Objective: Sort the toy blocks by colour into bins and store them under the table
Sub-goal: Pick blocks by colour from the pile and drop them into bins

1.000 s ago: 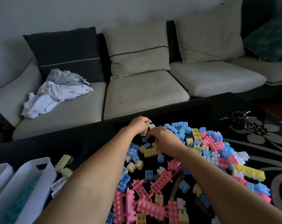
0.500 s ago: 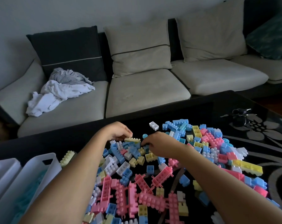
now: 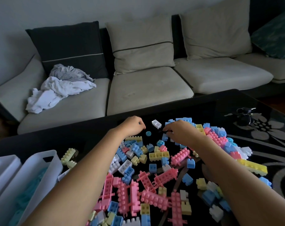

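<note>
Toy blocks (image 3: 158,155) lie in a loose mixed heap on the dark desk (image 3: 73,139), pink, blue, yellow and white together, none stacked. They are hollow hard plastic, so probably light, stiff and a bit slick. Best pinch small ones across the flat sides, long ones mid-length.

Long pink bricks (image 3: 123,196) near the front run mostly near-to-far. The long yellow brick (image 3: 252,167) lies crosswise, slanting right. Studs face up on many, some are tipped, and the white block (image 3: 156,123) has its hollow side up.

Left hand (image 3: 133,126) is curled at the heap's far edge, can't tell if it holds anything. Right hand (image 3: 179,132) has fingers bent down on blue pieces, a pinch isn't clear.

White bins (image 3: 40,162) stand at left, just beside the heap
</note>
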Available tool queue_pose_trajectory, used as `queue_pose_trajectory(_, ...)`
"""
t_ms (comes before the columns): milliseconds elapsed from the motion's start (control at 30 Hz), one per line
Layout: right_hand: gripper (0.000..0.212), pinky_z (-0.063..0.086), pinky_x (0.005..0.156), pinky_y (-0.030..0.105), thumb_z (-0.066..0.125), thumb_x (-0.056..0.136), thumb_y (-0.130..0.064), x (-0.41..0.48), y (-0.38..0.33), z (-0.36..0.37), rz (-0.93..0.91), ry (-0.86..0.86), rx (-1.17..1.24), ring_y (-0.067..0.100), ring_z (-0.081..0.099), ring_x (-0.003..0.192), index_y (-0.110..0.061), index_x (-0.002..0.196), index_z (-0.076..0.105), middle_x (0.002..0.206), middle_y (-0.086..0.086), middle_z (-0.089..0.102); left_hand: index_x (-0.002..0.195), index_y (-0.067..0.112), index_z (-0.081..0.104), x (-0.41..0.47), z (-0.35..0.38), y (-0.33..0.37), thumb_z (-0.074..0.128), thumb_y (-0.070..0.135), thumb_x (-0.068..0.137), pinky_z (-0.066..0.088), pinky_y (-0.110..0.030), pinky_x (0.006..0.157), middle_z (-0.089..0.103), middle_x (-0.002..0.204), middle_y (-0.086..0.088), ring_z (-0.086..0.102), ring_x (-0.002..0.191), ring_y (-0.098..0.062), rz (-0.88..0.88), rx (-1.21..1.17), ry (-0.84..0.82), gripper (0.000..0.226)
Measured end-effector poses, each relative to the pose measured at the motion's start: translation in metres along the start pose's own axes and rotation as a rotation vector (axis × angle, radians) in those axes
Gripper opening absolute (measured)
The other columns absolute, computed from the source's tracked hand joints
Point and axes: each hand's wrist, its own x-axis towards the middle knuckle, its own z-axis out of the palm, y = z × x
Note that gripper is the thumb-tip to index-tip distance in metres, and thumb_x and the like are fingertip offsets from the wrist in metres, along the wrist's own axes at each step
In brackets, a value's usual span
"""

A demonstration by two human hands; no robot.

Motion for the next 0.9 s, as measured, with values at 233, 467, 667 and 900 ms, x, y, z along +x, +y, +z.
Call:
queue_pose_trajectory(233, 0.037, 0.054, 0.078, 0.030, 0.052, 0.088, 0.001, 0.003, -0.009, 0.005, 0.049, -0.014, -0.126, 0.023, 0.063, 0.101, -0.015, 0.120, 0.061, 0.117, 0.008, 0.063, 0.097, 0.016, 0.066, 0.000, 0.010, 0.004, 0.066, 0.038, 0.086, 0.043, -0.024, 0.075, 0.061, 0.101, 0.005, 0.058, 0.092, -0.011, 0.041, 0.175, -0.140, 0.025)
queue_pose_trajectory(467, 0.032, 0.053, 0.081, 0.029, 0.060, 0.089, -0.013, 0.002, -0.003, 0.004, -0.042, 0.024, -0.055, 0.018, 0.061, 0.100, -0.019, 0.120, 0.058, 0.116, 0.003, 0.062, 0.113, 0.016, 0.058, -0.001, 0.012, 0.007, 0.064, 0.042, 0.086, 0.044, -0.027, 0.080, 0.052, 0.104, 0.004, 0.052, 0.095, -0.011, 0.031, 0.163, -0.135, 0.038)
queue_pose_trajectory(667, 0.045, 0.051, 0.089, 0.027, 0.061, 0.087, -0.015, 0.002, -0.001, 0.008, -0.244, -0.037, 0.103, 0.009, 0.060, 0.103, -0.028, 0.129, 0.055, 0.124, -0.006, 0.061, 0.101, 0.021, 0.056, 0.003, 0.020, 0.008, 0.061, 0.037, 0.089, 0.037, -0.022, 0.060, 0.055, 0.094, 0.001, 0.049, 0.073, -0.009, 0.101, 0.098, -0.119, 0.020)
queue_pose_trajectory(900, 0.036, 0.048, 0.083, 0.019, 0.058, 0.088, -0.009, 0.002, -0.002, 0.010, -0.223, 0.038, 0.147, 0.010, 0.058, 0.103, -0.022, 0.122, 0.059, 0.119, -0.002, 0.061, 0.095, 0.013, 0.057, -0.001, 0.013, 0.003, 0.043, 0.040, 0.097, 0.039, -0.024, 0.063, 0.050, 0.080, 0.005, 0.048, 0.069, -0.008, -0.079, -0.432, 0.066, 0.030)
